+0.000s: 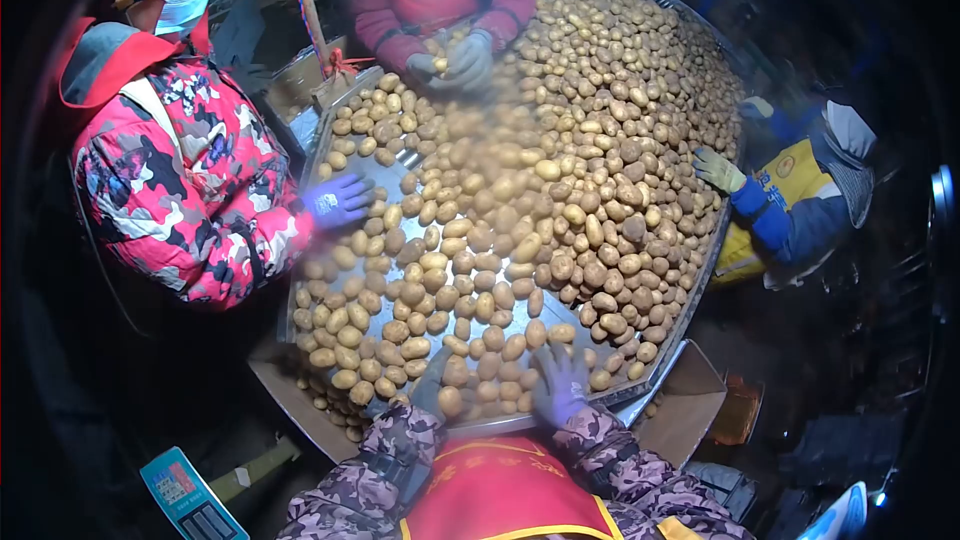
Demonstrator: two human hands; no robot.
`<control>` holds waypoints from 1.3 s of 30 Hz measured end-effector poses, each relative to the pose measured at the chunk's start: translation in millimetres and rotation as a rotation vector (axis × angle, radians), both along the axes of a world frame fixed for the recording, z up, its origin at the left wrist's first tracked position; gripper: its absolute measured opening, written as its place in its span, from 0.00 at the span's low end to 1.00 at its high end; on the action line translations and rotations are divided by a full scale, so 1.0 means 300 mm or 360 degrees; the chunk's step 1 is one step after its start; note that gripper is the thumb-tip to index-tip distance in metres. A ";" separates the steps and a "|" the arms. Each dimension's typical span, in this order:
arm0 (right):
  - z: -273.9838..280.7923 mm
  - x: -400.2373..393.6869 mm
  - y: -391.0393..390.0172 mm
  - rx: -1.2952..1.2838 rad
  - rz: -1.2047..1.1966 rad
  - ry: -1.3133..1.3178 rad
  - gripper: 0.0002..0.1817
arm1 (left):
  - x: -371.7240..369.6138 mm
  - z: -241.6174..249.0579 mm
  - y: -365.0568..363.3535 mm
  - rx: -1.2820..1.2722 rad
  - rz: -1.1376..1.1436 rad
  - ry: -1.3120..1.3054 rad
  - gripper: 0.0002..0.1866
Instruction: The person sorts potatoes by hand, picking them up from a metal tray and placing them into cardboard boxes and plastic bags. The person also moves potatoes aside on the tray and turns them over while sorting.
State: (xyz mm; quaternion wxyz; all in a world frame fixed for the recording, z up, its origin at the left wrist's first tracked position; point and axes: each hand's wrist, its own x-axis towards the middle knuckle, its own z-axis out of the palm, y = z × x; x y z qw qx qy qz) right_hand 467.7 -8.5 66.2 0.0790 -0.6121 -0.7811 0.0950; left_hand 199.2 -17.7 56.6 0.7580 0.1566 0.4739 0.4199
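Observation:
Potatoes [490, 365] lie between my two gloved hands at the near edge of a metal sorting table [520, 323]. My left hand [431, 386], in a dark grey glove, is seen mostly edge-on with its fingers stretched forward beside the potatoes. On the other side, my right hand [562, 385], in a purple and grey glove, rests against potatoes with its fingers extended and apart. Neither hand is seen gripping a potato. The fingertips of both are partly lost among the potatoes around them.
A large potato heap [630, 140] covers the table's right and far side. Co-workers stand around it: a purple-gloved hand [338, 201] at left, grey-gloved hands [466, 60] holding potatoes at the far side, and a pale-gloved hand [718, 170] at right. Cardboard boxes [684, 402] adjoin the near corners.

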 end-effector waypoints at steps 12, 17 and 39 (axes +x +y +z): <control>0.123 -0.235 0.726 -0.0040 0.0126 -0.0202 0.33 | -0.114 0.001 -0.059 -0.0316 0.0407 -0.0451 0.25; 0.086 -0.230 0.608 -0.0448 0.0232 0.0435 0.29 | -0.150 0.224 -0.012 -0.0411 0.0530 -0.0490 0.31; 0.214 -0.501 0.626 -0.0222 0.0414 0.0000 0.36 | -0.215 -0.028 -0.072 -0.0540 0.0811 -0.1095 0.36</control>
